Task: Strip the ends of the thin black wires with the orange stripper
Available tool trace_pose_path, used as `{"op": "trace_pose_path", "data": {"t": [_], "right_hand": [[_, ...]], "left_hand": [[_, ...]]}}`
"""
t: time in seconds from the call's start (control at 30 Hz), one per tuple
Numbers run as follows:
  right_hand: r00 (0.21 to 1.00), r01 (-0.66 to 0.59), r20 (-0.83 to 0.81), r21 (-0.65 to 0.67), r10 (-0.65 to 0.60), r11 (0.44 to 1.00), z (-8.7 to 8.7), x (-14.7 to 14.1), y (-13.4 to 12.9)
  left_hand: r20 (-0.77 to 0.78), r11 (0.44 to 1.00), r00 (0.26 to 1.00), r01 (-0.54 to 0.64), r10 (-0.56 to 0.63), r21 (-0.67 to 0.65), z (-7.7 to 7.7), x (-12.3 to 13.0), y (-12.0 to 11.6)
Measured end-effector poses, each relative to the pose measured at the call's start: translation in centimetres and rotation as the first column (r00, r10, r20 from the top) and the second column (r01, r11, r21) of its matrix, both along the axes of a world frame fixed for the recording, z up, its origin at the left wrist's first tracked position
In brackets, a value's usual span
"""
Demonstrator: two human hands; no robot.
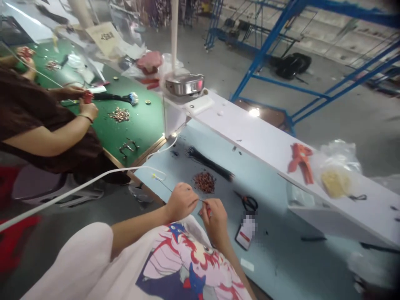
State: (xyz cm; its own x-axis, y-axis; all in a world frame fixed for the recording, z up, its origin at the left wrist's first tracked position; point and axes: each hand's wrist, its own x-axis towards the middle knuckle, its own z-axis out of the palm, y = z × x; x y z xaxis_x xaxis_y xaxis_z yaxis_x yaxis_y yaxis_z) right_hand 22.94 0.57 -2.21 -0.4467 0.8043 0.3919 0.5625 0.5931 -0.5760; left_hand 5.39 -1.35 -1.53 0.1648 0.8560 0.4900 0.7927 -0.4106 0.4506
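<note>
My left hand is closed on a thin dark wire, which trails up and left to a small yellow end. Close beside it, my right hand is closed at the other end of the wire. Something small and reddish-orange shows between the right fingers, too small to name. Just beyond my hands lies a pile of small copper-coloured pieces on the light blue table. A bundle of black wires rests behind that pile. To the right are black-handled scissors and a phone.
A white shelf along the back carries a metal tin, an orange-red tool and a plastic bag. A white cable crosses at left. At the green table, another person's hands hold something red.
</note>
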Motion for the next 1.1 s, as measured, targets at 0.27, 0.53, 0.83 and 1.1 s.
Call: {"op": "trace_pose_path", "data": {"t": [0.27,0.53,0.83,1.1], "right_hand": [[0.942,0.102,0.330,-0.117,-0.059,0.988,-1.4,-0.2,-0.6],[0.816,0.527,0.472,-0.372,-0.333,0.764,-6.3,7.4,1.6],[0.905,0.406,0.290,-0.379,-0.311,0.832,-7.0,2.4,4.4],[0.935,0.079,-0.271,-0.466,-0.228,0.881,-0.7,-0.8,2.0]], "left_hand": [[-0.105,0.955,0.983,0.120,-0.153,-0.273,-0.1,-0.6,-0.6],[0.200,0.780,0.966,-0.002,0.163,-0.626,-0.2,-5.0,0.2],[0.535,0.623,0.709,0.172,0.460,-0.763,1.2,-2.8,0.6],[0.599,0.630,0.643,0.225,0.477,-0.743,1.5,-1.8,0.8]]}}
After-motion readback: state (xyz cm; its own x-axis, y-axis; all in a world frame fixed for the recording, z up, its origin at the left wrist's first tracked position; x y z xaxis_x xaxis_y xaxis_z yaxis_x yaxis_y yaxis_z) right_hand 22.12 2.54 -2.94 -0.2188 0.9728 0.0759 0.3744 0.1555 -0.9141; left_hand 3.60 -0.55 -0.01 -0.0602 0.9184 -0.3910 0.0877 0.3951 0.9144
